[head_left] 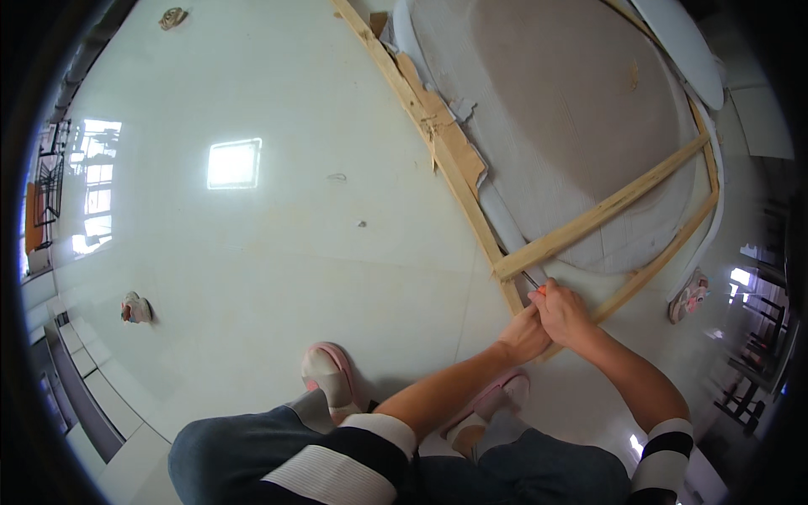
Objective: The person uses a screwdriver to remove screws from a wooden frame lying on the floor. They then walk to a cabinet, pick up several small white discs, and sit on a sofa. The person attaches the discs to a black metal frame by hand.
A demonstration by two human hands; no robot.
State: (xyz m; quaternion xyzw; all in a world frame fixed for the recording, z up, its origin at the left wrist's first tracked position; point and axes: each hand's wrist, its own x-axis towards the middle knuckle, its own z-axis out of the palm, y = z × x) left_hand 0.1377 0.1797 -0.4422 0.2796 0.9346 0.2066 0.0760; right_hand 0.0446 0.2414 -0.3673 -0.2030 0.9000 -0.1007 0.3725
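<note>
My right hand (564, 314) grips the orange handle (541, 290) of what looks like a screwdriver. Its thin metal shaft (529, 278) points at the joint where a wooden crosspiece (600, 207) meets the long wooden side rail (456, 170) of a frame. Close against the right hand is my left hand (525, 332), over the frame's near corner; its fingers are partly hidden, so whether it holds the wood or the tool cannot be told. Inside the frame lies a large rounded panel (568, 82) under a cloudy plastic wrap.
Torn brown cardboard (451, 136) lines the side rail, which has splintered wood partway along. A white curved board (685, 47) lies at the upper right. Loose shoes rest on the glossy tiled floor (284, 265): one shoe (136, 308) left, another shoe (689, 297) right. My feet wear pink slippers (328, 372).
</note>
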